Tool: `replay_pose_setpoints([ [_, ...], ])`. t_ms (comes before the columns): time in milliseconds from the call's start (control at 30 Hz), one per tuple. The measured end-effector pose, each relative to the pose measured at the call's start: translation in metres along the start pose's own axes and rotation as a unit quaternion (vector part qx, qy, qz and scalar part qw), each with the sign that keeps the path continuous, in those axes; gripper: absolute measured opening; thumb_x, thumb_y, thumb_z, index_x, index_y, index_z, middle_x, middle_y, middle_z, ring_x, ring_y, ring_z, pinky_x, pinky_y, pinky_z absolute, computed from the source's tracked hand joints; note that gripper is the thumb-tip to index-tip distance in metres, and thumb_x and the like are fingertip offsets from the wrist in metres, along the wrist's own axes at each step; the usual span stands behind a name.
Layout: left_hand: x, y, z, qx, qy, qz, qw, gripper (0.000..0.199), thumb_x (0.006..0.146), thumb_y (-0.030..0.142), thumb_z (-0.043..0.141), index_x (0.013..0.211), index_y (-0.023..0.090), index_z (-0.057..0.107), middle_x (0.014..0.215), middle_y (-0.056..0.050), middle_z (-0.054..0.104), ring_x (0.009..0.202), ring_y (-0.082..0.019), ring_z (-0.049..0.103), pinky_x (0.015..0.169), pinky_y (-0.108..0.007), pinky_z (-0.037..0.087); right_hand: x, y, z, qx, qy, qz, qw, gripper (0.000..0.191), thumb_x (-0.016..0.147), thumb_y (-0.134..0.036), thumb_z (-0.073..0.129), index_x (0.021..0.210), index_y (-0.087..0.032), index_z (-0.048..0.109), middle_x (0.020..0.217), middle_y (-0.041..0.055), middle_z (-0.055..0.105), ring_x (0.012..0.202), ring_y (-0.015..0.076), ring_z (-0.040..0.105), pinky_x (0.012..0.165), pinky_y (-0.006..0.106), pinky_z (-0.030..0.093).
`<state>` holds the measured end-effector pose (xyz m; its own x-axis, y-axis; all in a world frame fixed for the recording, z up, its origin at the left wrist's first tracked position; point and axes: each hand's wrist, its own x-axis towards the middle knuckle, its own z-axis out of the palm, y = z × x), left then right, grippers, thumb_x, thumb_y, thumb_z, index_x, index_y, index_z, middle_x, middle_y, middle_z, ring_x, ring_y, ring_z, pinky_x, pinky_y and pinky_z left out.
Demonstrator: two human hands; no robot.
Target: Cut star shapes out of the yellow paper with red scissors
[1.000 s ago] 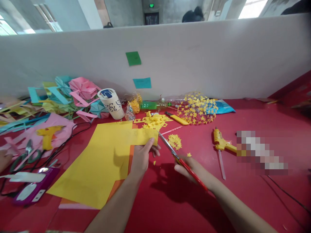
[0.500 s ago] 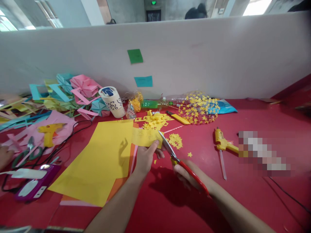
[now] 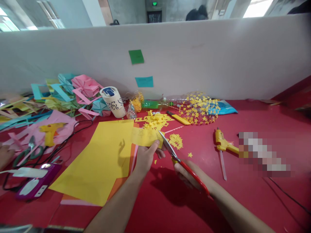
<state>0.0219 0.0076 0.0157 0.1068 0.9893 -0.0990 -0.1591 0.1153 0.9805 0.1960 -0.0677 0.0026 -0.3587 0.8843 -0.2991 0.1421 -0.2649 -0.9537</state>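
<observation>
Between thumb and fingers, my left hand [image 3: 148,157] pinches a yellow paper strip [image 3: 142,137] with faint star outlines on it. My right hand [image 3: 186,173] is closed around red-handled scissors [image 3: 189,171], whose blades lie against the strip's right end. Just behind them is a small pile of cut yellow stars [image 3: 175,141], with a single star [image 3: 190,155] to its right. Yellow star scraps [image 3: 156,120] lie behind the strip. Large yellow sheets [image 3: 107,155] rest at the left over orange and pink paper.
A yellow glue gun [image 3: 222,140] stands at the right, another [image 3: 50,131] at the left near green scissors [image 3: 30,150]. At the back are a white cup [image 3: 114,103], a yellow cutter [image 3: 178,118] and folded paper shapes [image 3: 85,87]. Another person's hand [image 3: 6,157] shows at the left edge.
</observation>
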Motion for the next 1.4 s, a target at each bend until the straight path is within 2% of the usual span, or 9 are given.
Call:
replay_pose_setpoints([
  [133,0.000,0.003,-0.003,0.006,-0.015,-0.004,1.000,0.028,0.081,0.036,0.060,0.067,0.012,0.065,0.054,-0.005,0.068,0.041,-0.014,0.058,0.043,-0.025,0.043,-0.001,0.000,0.000,0.000,0.003,0.005,1.000,0.050,0.090,-0.068,0.044,0.070,-0.023,0.037,0.054,-0.0086,0.035,0.040,0.0065,0.030,0.036,0.019,0.025],
  [367,-0.001,0.008,-0.005,0.025,-0.016,0.001,1.000,0.028,0.080,0.036,0.060,0.064,0.013,0.062,0.056,-0.004,0.068,0.039,-0.012,0.057,0.043,-0.023,0.045,-0.001,-0.002,-0.001,-0.004,0.001,0.006,1.000,0.050,0.089,-0.068,0.045,0.069,-0.023,0.037,0.053,-0.0090,0.034,0.039,0.0066,0.029,0.035,0.020,0.024],
  [767,0.004,0.011,-0.012,0.015,-0.052,0.013,0.998,0.024,0.079,0.033,0.059,0.066,0.014,0.060,0.057,-0.004,0.068,0.037,-0.012,0.057,0.038,-0.023,0.042,0.000,-0.006,0.000,-0.023,0.004,0.012,1.000,0.052,0.087,-0.071,0.044,0.069,-0.023,0.037,0.052,-0.0090,0.034,0.037,0.0062,0.028,0.033,0.019,0.023],
  [1200,0.005,0.009,-0.016,-0.010,-0.073,0.022,0.997,0.022,0.081,0.032,0.059,0.070,0.013,0.059,0.055,-0.002,0.066,0.037,-0.012,0.056,0.037,-0.022,0.041,0.002,-0.005,-0.003,-0.029,-0.004,0.021,0.999,0.051,0.087,-0.067,0.049,0.067,-0.023,0.037,0.048,-0.0099,0.034,0.036,0.0056,0.028,0.032,0.018,0.026],
  [1300,0.006,0.009,-0.017,-0.011,-0.079,0.028,0.996,0.024,0.082,0.035,0.057,0.070,0.013,0.061,0.055,-0.003,0.067,0.037,-0.013,0.056,0.038,-0.023,0.042,0.002,-0.002,-0.005,-0.033,0.000,0.020,0.999,0.051,0.087,-0.066,0.053,0.066,-0.022,0.037,0.049,-0.0093,0.035,0.037,0.0050,0.029,0.032,0.017,0.024],
  [1400,0.006,0.008,-0.019,0.000,-0.076,0.032,0.997,0.031,0.083,0.037,0.055,0.063,0.013,0.061,0.052,-0.004,0.065,0.037,-0.012,0.055,0.039,-0.024,0.042,0.002,-0.001,-0.005,-0.030,0.004,0.018,0.999,0.053,0.084,-0.067,0.055,0.066,-0.022,0.036,0.049,-0.0092,0.035,0.038,0.0047,0.029,0.032,0.017,0.021],
])
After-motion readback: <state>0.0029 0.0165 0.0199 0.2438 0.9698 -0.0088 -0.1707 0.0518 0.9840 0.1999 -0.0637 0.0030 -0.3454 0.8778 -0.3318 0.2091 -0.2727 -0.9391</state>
